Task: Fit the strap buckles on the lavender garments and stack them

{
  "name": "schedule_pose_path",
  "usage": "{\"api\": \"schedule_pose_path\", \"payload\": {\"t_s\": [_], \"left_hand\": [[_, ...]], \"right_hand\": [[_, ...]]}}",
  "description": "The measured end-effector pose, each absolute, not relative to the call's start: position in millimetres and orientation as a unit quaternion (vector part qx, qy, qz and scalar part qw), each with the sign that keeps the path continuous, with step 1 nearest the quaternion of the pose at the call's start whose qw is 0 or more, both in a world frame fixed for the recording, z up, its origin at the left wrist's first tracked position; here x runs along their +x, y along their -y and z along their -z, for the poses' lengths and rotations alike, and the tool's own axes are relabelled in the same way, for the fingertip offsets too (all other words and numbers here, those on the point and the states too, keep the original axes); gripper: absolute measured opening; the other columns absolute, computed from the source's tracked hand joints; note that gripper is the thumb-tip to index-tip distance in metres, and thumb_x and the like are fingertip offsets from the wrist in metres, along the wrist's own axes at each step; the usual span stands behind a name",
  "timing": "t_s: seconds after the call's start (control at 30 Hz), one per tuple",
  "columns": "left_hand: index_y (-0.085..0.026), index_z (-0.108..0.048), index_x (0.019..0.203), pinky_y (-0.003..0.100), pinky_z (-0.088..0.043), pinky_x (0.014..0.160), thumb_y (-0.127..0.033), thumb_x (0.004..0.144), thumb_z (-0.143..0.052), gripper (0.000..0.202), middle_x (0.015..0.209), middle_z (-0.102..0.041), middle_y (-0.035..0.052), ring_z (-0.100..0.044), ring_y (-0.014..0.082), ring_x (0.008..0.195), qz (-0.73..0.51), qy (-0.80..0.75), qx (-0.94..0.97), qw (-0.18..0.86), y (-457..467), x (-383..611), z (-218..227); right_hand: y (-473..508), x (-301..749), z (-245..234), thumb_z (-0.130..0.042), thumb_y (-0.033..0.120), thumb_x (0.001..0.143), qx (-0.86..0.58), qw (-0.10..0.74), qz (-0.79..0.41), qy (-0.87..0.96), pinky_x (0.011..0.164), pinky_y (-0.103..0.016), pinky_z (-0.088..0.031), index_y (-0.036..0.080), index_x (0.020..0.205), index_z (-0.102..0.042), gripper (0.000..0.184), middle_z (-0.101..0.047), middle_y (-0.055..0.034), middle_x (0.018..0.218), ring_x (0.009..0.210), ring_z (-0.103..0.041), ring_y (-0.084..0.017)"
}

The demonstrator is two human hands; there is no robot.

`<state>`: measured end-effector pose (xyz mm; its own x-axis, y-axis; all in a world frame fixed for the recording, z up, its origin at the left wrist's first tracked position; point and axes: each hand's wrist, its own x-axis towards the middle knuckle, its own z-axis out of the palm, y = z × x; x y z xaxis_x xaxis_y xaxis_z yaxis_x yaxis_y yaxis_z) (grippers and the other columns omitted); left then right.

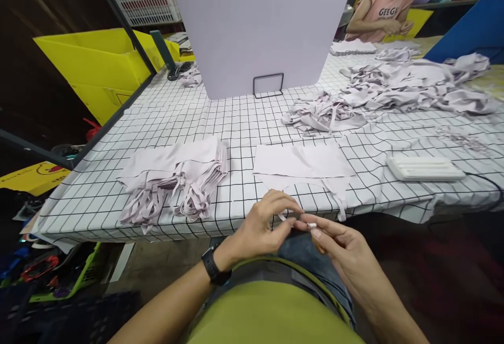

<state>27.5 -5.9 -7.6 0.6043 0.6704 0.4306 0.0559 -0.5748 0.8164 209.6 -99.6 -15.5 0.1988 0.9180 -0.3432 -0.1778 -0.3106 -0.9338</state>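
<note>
My left hand (263, 227) and my right hand (338, 247) meet just below the table's front edge, both pinched on the thin pale strap end (311, 225) of a flat lilac fabric piece (303, 161) lying on the gridded tablecloth (244, 118). The straps of that piece hang over the table edge toward my fingers. To the left a neat stack of the same lilac strapped pieces (177, 173) rests near the edge. A black watch is on my left wrist.
A loose heap of lilac pieces (405, 84) spreads across the right rear of the table. A white flat device (425, 168) with a cable lies at right. A pale upright board (260, 23) stands mid-table. Another person in a pink shirt (384, 10) works at the far end. Yellow bins (98, 65) stand at left.
</note>
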Motion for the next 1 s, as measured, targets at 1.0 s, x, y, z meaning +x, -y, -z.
{"api": "schedule_pose_path", "payload": {"t_s": [1.0], "left_hand": [[-0.02, -0.065, 0.104, 0.041, -0.05, 0.093, -0.013, 0.094, -0.058, 0.014, 0.108, -0.068, 0.0073, -0.058, 0.0246, 0.105, -0.228, -0.357, 0.853, 0.305, -50.3, 46.2, 7.6]], "right_hand": [[51.9, 205.2, 13.7, -0.077, 0.064, 0.076, -0.65, 0.431, -0.537, 0.32, 0.052, -0.027, -0.048, 0.019, 0.07, -0.073, 0.045, -0.062, -0.0018, 0.056, 0.052, -0.056, -0.016]]}}
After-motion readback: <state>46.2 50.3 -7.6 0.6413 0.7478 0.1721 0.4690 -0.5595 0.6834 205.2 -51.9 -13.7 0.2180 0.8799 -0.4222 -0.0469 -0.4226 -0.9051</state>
